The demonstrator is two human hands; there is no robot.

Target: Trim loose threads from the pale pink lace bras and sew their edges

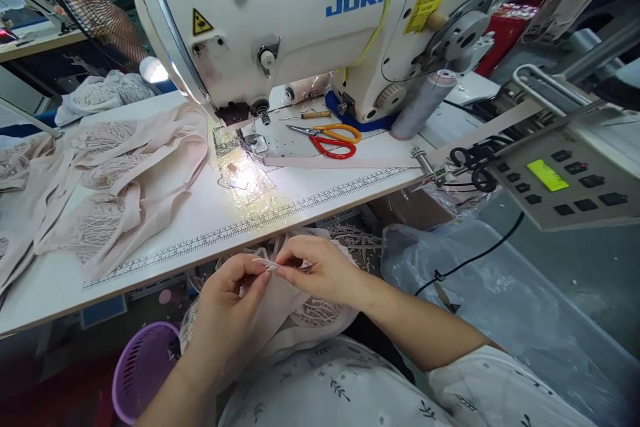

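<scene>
Between both my hands is the edge of a pale pink lace garment (280, 323), which drapes down over my lap. My left hand (227, 300) pinches that edge between thumb and fingers. Close beside it, my right hand (320, 270) pinches the same edge, the fingertips of both hands almost meeting. Both hands are in front of the table's near edge. Beyond them stands a white sewing machine (300, 20), its lamp lighting the plate. More pale pink lace pieces (130, 173) lie spread on the left of the table.
Scissors (333, 150) with red and orange handles lie near the machine base. A printed ruler (280, 217) runs along the white table edge. At right are a thread cone (425, 103) and a control panel (565, 180). Below are a purple basket (123, 373) and a clear plastic bag (500, 293).
</scene>
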